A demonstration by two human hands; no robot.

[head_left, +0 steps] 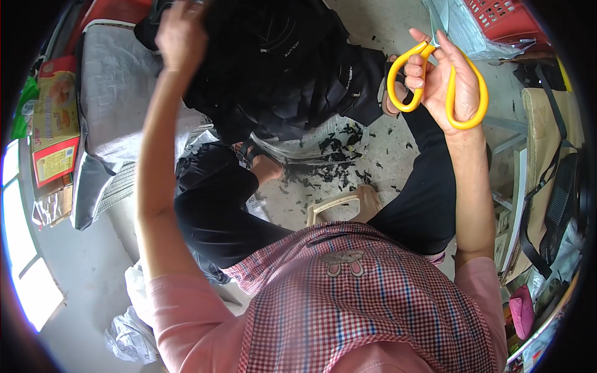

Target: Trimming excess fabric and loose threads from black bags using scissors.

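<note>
In my right hand (pixel 440 84), raised at the upper right, is a pair of scissors with large yellow handles (pixel 483 99). The fingers curl through and around the handle loops, and the blades point away from me toward the top edge. My left hand (pixel 181 38) reaches far out at the upper left, beside a heap of black fabric pieces (pixel 261 81) with small white print. Motion smears that hand, and its fingertips run to the picture's top edge, so whether it grips any fabric is unclear. The heap lies in front of my knees.
Black scraps (pixel 339 146) litter the floor between my feet. A beige plastic stool (pixel 336 202) shows beneath me. To the left are a grey-wrapped block (pixel 118 81) and a printed carton (pixel 55 124). At right stand cardboard (pixel 538 130) with black straps and a red basket (pixel 507 25).
</note>
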